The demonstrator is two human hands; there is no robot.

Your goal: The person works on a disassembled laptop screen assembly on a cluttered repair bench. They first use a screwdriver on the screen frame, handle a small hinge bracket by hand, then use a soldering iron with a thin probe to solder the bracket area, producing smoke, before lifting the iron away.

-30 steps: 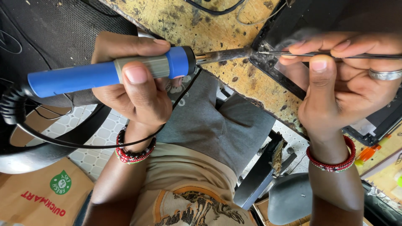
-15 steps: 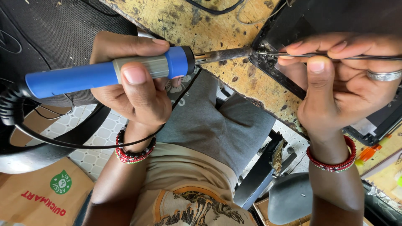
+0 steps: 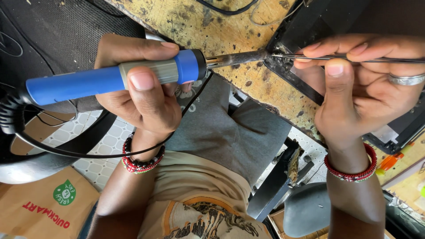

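Stained yellow table [image 3: 208, 26] runs across the top, a black device [image 3: 310, 26] lying on it. Left hand [image 3: 137, 93] is clamped round a blue iron [image 3: 110, 79]; right hand [image 3: 358, 88] pinches thin tweezers [image 3: 336, 57]. Both tips meet at the device's corner.

The left hand [image 3: 141, 95] grips a blue-handled soldering iron [image 3: 133, 75], its tip touching the corner of a black device [image 3: 310, 26] on the stained yellow tabletop [image 3: 212, 26]. The right hand [image 3: 363, 88] pinches thin tweezers [image 3: 345, 57] meeting that tip.
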